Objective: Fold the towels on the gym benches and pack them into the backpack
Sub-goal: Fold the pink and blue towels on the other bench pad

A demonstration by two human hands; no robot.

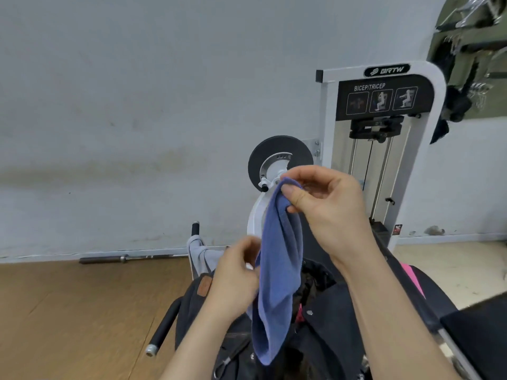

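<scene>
A blue towel (277,283) hangs in a long fold in front of me. My right hand (326,204) pinches its top corner between thumb and fingers. My left hand (236,278) grips the towel's left edge lower down. Below the towel lies a dark backpack (326,322) with a brown patch, its top open; something pink shows inside. A grey towel (201,256) is draped over a machine handle behind the backpack. A pink cloth (411,281) shows at the right, behind my right forearm.
A white bicep/tricep machine (384,138) with a black round disc (279,157) stands against the grey wall. A barbell (129,259) lies along the wall on the wooden floor. A black pad (477,333) sits at the lower right. Green straps hang at the upper right.
</scene>
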